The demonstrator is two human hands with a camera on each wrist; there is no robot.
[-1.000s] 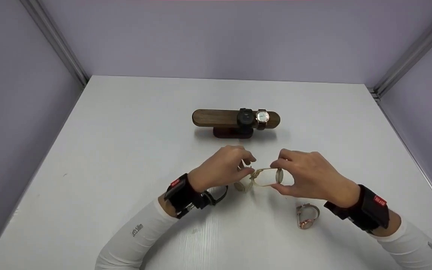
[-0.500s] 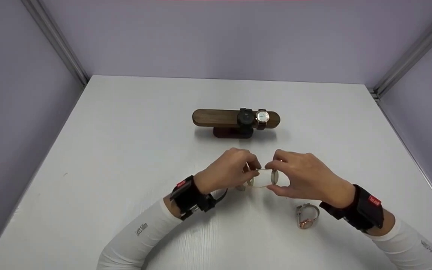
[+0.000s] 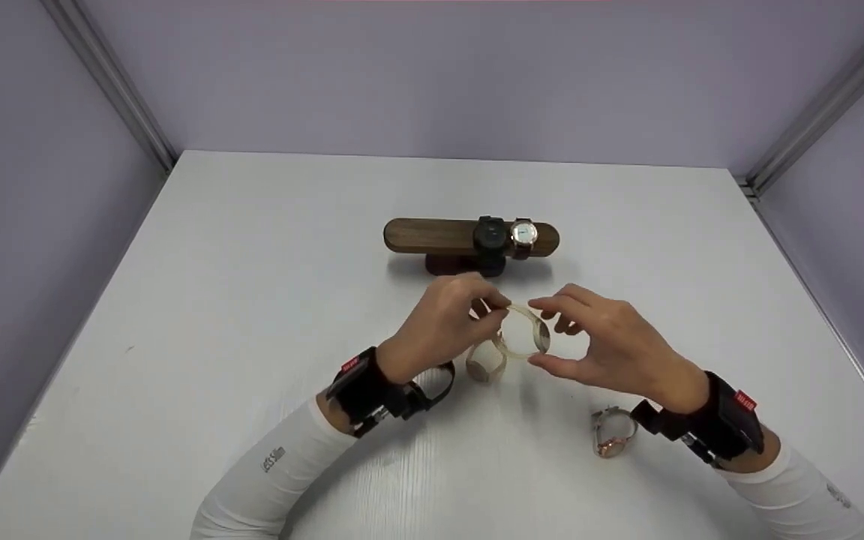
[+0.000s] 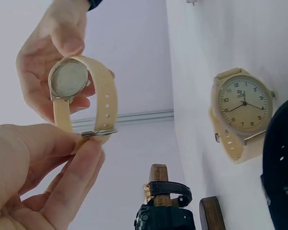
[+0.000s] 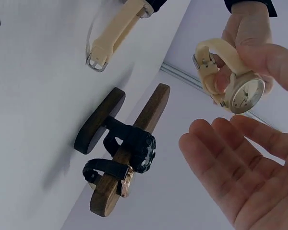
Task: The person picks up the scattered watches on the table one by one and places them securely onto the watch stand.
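A beige watch (image 3: 531, 315) with its strap closed in a loop hangs between both hands above the white table (image 3: 252, 285). My left hand (image 3: 447, 322) pinches the strap at the buckle (image 4: 98, 134). My right hand (image 3: 612, 345) pinches the round case (image 4: 68, 80) between thumb and index finger, the other fingers spread; the dial (image 5: 246, 94) faces its palm. A second beige watch (image 3: 484, 364) lies on the table just below the hands.
A wooden watch stand (image 3: 432, 236) behind the hands carries a black watch (image 3: 490, 236) and a brown-strapped watch (image 3: 523, 235). A black watch (image 3: 436, 382) lies by my left wrist. A rose-gold watch (image 3: 612, 435) lies near my right wrist. Purple walls enclose the table.
Both hands have lifted the beige watch and brought it a little toward the stand. Its strap loop has turned to face upward. The second beige watch shows more plainly on the table.
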